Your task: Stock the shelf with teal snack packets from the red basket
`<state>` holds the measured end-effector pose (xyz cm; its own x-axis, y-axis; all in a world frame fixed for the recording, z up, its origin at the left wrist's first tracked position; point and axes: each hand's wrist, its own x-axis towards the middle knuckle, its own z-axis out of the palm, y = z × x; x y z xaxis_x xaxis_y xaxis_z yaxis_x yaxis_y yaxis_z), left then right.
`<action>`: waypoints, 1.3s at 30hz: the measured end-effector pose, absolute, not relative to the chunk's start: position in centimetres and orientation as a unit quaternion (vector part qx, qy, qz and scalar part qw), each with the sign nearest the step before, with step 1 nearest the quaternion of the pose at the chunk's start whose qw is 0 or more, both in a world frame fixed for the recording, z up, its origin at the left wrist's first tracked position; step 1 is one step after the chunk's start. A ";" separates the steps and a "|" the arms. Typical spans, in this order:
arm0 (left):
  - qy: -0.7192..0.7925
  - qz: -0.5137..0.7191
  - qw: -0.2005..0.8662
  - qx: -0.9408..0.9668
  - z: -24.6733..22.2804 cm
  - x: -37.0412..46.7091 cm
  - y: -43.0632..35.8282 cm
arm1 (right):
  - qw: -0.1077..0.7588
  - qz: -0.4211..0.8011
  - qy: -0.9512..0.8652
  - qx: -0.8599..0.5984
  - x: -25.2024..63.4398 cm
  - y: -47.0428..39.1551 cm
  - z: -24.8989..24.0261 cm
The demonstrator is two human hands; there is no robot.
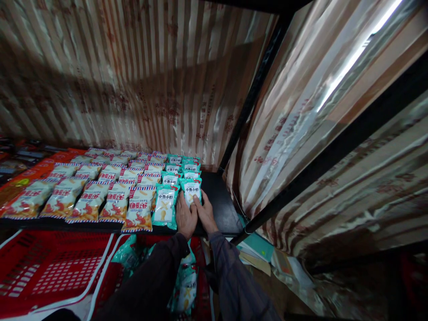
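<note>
Both my hands are at the front of a teal-and-white snack bag (192, 191) on the black shelf (224, 203). My left hand (186, 216) presses at its lower left side, fingers pointing up the bag. My right hand (205, 213) grips its lower right corner, thumb on the front. The bag leans against a row of the same teal bags (191, 167). Just left of my left hand, another teal bag (165, 206) stands at the head of a neighbouring row. The hands cover the lower part of the held bag.
White snack bags with red lettering (138, 207) fill several rows to the left, with orange packs (36, 171) beyond. Below the shelf are a red basket (56, 263) and another basket holding teal bags (187, 287). A black post (257, 89) rises at the right; striped sheeting hangs behind.
</note>
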<state>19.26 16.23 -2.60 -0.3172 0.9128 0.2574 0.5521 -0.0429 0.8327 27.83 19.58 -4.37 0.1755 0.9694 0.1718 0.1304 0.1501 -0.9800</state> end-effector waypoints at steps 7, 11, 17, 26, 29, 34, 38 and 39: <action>0.670 0.458 0.175 0.558 -2.5 19.3 16.8 | 0.548 0.386 -0.515 -0.534 28.0 19.6 -4.9; 0.678 0.452 0.189 0.548 -2.4 19.2 17.1 | 0.546 0.399 -0.509 -0.533 28.3 19.9 -4.9; 0.674 0.452 0.184 0.555 -2.8 19.4 16.8 | 0.563 0.416 -0.484 -0.526 28.4 21.4 -3.8; 0.674 0.445 0.187 0.560 -2.6 19.3 16.8 | 0.565 0.406 -0.492 -0.523 27.8 24.3 -2.9; 0.681 0.437 0.195 0.554 -2.7 19.3 16.8 | 0.558 0.404 -0.500 -0.525 27.8 24.5 -3.0; 0.683 0.435 0.198 0.553 -2.7 19.4 16.9 | 0.547 0.410 -0.498 -0.534 28.2 24.8 -3.4; 0.680 0.448 0.196 0.546 -2.7 19.4 17.0 | 0.554 0.401 -0.485 -0.545 28.6 25.7 -3.2; 0.679 0.449 0.199 0.545 -2.8 19.4 17.0 | 0.561 0.397 -0.481 -0.544 28.6 26.0 -3.1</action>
